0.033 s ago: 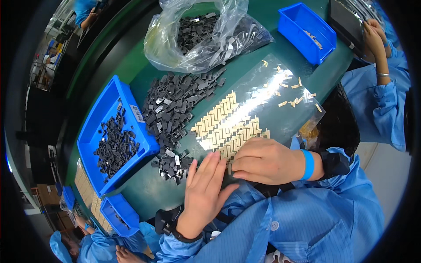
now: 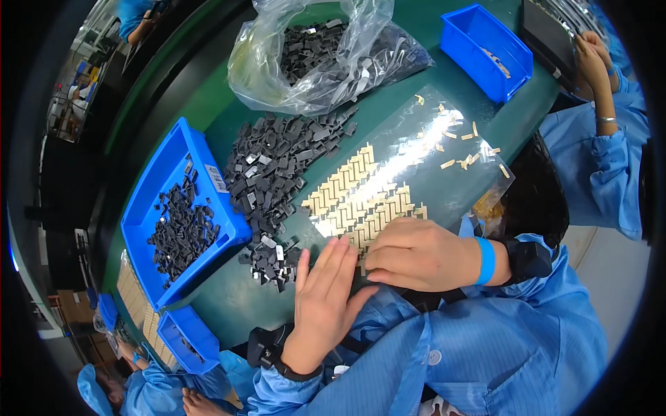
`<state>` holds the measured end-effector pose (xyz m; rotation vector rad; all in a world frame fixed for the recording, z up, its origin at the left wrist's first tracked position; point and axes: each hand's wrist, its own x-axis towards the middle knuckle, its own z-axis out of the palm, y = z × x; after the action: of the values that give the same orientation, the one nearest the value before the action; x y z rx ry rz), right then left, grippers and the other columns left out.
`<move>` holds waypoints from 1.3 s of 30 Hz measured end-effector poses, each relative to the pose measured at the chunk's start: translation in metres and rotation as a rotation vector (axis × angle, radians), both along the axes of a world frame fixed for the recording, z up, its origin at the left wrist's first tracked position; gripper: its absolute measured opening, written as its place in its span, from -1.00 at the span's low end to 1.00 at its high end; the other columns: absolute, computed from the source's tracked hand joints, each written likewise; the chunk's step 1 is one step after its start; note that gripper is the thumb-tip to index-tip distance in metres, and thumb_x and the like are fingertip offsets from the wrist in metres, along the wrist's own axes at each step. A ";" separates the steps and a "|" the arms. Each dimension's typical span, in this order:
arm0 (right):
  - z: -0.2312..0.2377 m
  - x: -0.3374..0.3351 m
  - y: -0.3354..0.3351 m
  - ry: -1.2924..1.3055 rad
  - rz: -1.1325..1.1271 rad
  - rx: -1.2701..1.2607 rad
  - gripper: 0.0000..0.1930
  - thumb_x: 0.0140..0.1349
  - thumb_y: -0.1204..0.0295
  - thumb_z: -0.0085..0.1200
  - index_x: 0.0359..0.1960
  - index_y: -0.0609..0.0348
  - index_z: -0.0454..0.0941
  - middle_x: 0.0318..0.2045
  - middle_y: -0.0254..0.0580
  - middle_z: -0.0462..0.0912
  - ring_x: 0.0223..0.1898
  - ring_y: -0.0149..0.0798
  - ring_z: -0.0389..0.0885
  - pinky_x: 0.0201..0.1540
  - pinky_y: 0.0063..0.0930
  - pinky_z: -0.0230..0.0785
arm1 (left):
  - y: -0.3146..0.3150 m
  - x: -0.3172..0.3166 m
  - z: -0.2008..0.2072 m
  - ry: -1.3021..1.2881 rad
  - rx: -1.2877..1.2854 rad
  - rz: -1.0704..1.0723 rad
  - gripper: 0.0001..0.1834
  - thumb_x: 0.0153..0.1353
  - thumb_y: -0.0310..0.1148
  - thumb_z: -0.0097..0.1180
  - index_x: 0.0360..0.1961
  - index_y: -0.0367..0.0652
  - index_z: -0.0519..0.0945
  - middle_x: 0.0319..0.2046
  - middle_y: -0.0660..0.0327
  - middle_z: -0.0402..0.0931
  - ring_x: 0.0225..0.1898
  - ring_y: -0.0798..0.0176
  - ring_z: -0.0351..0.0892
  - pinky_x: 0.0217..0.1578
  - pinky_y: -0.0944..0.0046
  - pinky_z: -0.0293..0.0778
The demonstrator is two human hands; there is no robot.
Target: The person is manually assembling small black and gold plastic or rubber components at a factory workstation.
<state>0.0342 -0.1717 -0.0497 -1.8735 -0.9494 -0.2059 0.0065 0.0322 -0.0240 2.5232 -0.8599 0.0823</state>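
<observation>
Small pale-gold pieces (image 2: 341,186) lie in close zigzag rows on a clear plastic sheet (image 2: 423,166) in front of me. My left hand (image 2: 325,298) rests flat with fingers stretched out, its fingertips at the near left border of these rows. Curled and pressed together, the fingers of my right hand (image 2: 413,256) are at the near end of the rows, and whatever they pinch is hidden beneath them. Several loose gold pieces (image 2: 466,161) are scattered on the far right part of the sheet. Left of the rows lies a heap of small black parts (image 2: 274,163).
A clear bag (image 2: 257,87) of black parts stands at the back. To the left are a large blue bin (image 2: 154,208) with black parts and a smaller blue bin (image 2: 182,333). Another blue bin (image 2: 461,41) stands far right. A co-worker's arm (image 2: 600,97) is at the right edge.
My left hand has edged very slightly forward beside the rows. My right hand stays in nearly the same place, fingers still curled.
</observation>
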 end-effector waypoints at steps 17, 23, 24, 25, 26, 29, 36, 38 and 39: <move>-0.001 0.007 0.005 -0.096 0.188 -0.340 -0.79 -0.07 0.42 0.06 -0.39 0.27 0.44 -0.42 -0.20 0.41 -0.36 -0.18 0.45 -0.28 -0.39 0.32 | -0.011 -0.009 -0.019 -0.024 0.019 0.137 -0.05 -0.29 -0.33 0.37 0.21 -0.27 0.21 -0.08 0.18 0.55 0.01 0.15 0.50 0.26 -0.22 -0.50; -0.004 0.000 0.010 -0.305 0.116 -0.374 -0.83 -0.15 0.44 0.03 -0.48 0.24 0.48 -0.42 -0.20 0.48 -0.33 -0.26 0.46 -0.29 -0.44 0.32 | -0.008 -0.012 -0.024 -0.066 0.032 0.114 -0.11 -0.25 -0.31 0.35 0.18 -0.27 0.25 -0.06 0.17 0.53 0.02 0.14 0.49 0.26 -0.23 -0.44; -0.003 -0.001 0.011 -0.302 0.117 -0.375 -0.83 -0.15 0.44 0.03 -0.48 0.24 0.48 -0.42 -0.20 0.48 -0.33 -0.26 0.46 -0.29 -0.44 0.32 | -0.009 -0.012 -0.024 -0.063 0.031 0.115 -0.11 -0.25 -0.31 0.35 0.18 -0.27 0.25 -0.06 0.17 0.53 0.02 0.14 0.49 0.26 -0.23 -0.44; -0.002 -0.002 0.012 -0.335 0.111 -0.392 -0.82 -0.17 0.43 0.03 -0.48 0.25 0.49 -0.44 -0.21 0.48 -0.33 -0.27 0.45 -0.29 -0.45 0.32 | -0.009 -0.012 -0.024 -0.072 0.031 0.112 -0.13 -0.24 -0.29 0.34 0.17 -0.29 0.27 -0.06 0.17 0.53 0.03 0.14 0.49 0.26 -0.22 -0.42; -0.002 -0.002 0.013 -0.368 0.106 -0.407 -0.81 -0.18 0.43 0.03 -0.49 0.26 0.50 -0.45 -0.23 0.48 -0.32 -0.28 0.45 -0.29 -0.45 0.31 | -0.009 -0.012 -0.024 -0.081 0.031 0.111 -0.14 -0.23 -0.28 0.34 0.16 -0.30 0.28 -0.05 0.16 0.52 0.03 0.13 0.49 0.26 -0.22 -0.41; 0.001 -0.003 0.013 -0.345 0.105 -0.438 -0.80 -0.19 0.42 0.02 -0.48 0.26 0.50 -0.44 -0.24 0.48 -0.32 -0.28 0.45 -0.30 -0.45 0.30 | -0.010 -0.012 -0.024 -0.089 0.028 0.115 -0.18 -0.21 -0.26 0.32 0.14 -0.32 0.30 -0.05 0.15 0.52 0.04 0.13 0.48 0.26 -0.21 -0.39; 0.002 -0.002 0.012 -0.326 0.016 -0.400 -0.81 -0.17 0.42 0.04 -0.48 0.25 0.48 -0.46 -0.22 0.47 -0.34 -0.24 0.46 -0.28 -0.43 0.30 | -0.012 -0.010 -0.024 -0.084 -0.005 0.106 -0.20 -0.23 -0.29 0.33 0.11 -0.31 0.33 -0.09 0.18 0.53 0.00 0.13 0.49 0.25 -0.22 -0.38; 0.005 0.007 0.001 -0.133 -0.036 -0.139 -0.83 -0.11 0.44 0.09 -0.46 0.24 0.47 -0.43 -0.21 0.49 -0.35 -0.20 0.47 -0.30 -0.42 0.30 | -0.013 -0.011 -0.024 -0.064 -0.034 0.150 -0.21 -0.27 -0.29 0.34 0.08 -0.28 0.35 -0.13 0.18 0.52 -0.04 0.11 0.48 0.25 -0.21 -0.38; 0.008 0.008 -0.002 -0.142 -0.038 -0.140 -0.83 -0.11 0.44 0.09 -0.46 0.24 0.47 -0.43 -0.21 0.49 -0.35 -0.20 0.47 -0.30 -0.42 0.30 | -0.014 -0.011 -0.023 -0.072 -0.036 0.149 -0.21 -0.27 -0.29 0.34 0.08 -0.28 0.35 -0.13 0.18 0.52 -0.04 0.11 0.48 0.25 -0.21 -0.38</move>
<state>0.0418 -0.1740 -0.0420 -2.0277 -1.0479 -0.3053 -0.0044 0.0186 -0.0470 2.5608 -0.6907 0.2362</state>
